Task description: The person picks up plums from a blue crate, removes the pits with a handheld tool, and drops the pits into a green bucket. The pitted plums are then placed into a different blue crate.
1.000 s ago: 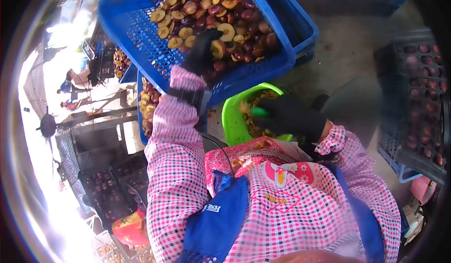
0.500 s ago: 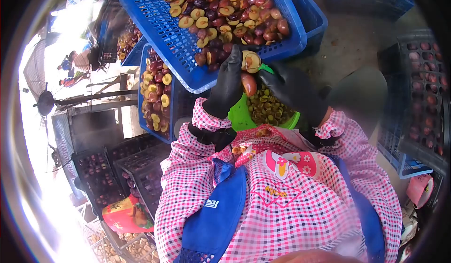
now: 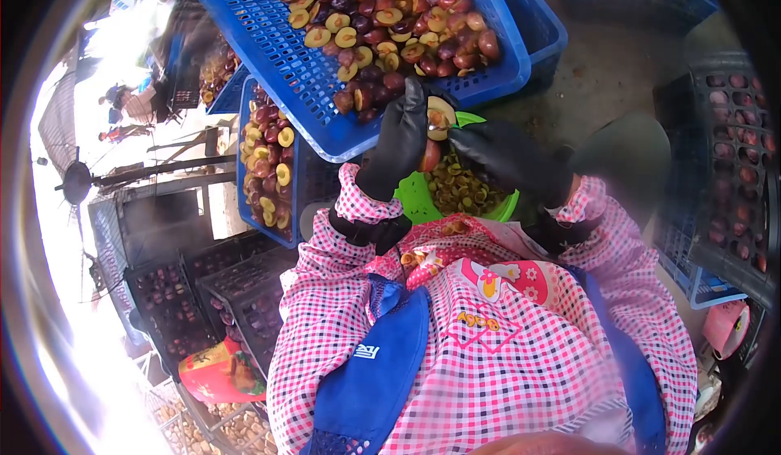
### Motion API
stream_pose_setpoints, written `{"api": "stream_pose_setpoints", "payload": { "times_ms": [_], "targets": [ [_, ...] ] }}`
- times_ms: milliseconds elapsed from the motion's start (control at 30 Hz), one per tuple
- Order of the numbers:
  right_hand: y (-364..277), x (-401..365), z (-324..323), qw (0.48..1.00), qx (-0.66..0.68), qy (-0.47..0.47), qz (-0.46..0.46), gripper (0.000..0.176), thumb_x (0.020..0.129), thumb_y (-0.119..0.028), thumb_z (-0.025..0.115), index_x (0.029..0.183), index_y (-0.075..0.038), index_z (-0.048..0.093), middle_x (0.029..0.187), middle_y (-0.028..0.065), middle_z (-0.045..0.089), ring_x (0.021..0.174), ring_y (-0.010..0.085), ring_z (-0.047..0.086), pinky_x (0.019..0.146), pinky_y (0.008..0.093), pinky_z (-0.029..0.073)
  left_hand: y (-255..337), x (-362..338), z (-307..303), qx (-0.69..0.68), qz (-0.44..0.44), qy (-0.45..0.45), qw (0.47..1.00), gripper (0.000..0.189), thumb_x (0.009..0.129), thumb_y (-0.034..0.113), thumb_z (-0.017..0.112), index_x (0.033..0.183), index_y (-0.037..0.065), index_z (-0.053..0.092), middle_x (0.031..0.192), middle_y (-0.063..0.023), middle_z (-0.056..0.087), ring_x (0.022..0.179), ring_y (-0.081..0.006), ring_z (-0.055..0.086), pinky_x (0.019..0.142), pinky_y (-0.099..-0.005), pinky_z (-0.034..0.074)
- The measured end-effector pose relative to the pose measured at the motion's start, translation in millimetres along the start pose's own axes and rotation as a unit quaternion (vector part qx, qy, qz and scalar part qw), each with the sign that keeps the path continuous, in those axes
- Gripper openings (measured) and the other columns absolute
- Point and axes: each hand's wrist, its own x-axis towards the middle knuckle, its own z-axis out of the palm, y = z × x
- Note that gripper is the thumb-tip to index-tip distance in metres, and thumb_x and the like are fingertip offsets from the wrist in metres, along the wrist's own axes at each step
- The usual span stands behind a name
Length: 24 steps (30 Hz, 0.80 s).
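My left hand (image 3: 400,134), in a black glove, is closed round a plum half (image 3: 440,117) whose yellow cut face is turned toward my right hand. Just below it a reddish plum piece (image 3: 430,156) also sits against the left fingers. My right hand (image 3: 508,156), gloved in black too, is closed on a small green-handled tool (image 3: 469,118); the tip is hard to make out close to the cut face. Under both hands stands a bright green basin (image 3: 416,200) holding many small brownish-green pieces (image 3: 464,187), partly hidden by the right glove.
Beyond my hands a tilted blue crate (image 3: 272,44) is loaded with cut plums, resting over another blue crate (image 3: 547,36). A further blue crate (image 3: 244,180) of plum halves stands left. Black crates of whole plums (image 3: 167,300) are at lower left, and another black crate (image 3: 701,142) is at right.
The plum half has turned slightly and shifted right in my left hand. My right hand has dropped a little, and the green tool now points up at a different angle.
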Motion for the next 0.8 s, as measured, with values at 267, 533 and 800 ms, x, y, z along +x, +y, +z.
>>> {"api": "stream_pose_setpoints", "payload": {
  "times_ms": [267,533,800],
  "targets": [
    [2.8,-7.0,8.1,0.85,0.455,-0.255,0.08,0.041,0.1,-0.044,0.04,0.092,-0.006,0.054,0.05,-0.0033,0.035,0.037,0.0054,0.031,0.037,0.0205,0.024,9.9,-5.5,6.5,0.091,0.137,0.017,0.986,0.063,0.102,0.049,0.021,0.096,0.0,0.062,0.082,-0.0052,0.062,0.075,-0.0117,0.057,0.074,-0.0264,0.047],
    [2.2,-12.6,20.2,0.884,0.392,-0.253,-0.006,0.041,0.1,-0.042,0.042,0.085,-0.006,0.056,0.051,-0.0006,0.041,0.035,0.0064,0.035,0.033,0.0206,0.023,26.5,9.1,-90.5,0.108,0.053,0.278,0.953,0.055,0.099,0.047,0.028,0.095,0.001,0.058,0.075,-0.0103,0.062,0.068,-0.0213,0.061,0.061,-0.0323,0.05],
    [3.4,-4.0,12.1,0.961,0.177,-0.201,-0.073,0.041,0.098,-0.041,0.046,0.083,-0.004,0.056,0.058,0.0014,0.05,0.042,0.0064,0.044,0.042,0.0222,0.033,113.0,18.2,-281.0,0.783,0.157,0.401,0.449,0.051,0.087,0.056,0.054,0.111,0.012,0.066,0.098,-0.019,0.068,0.094,-0.0365,0.064,0.079,-0.0441,0.05]
  ]
}}
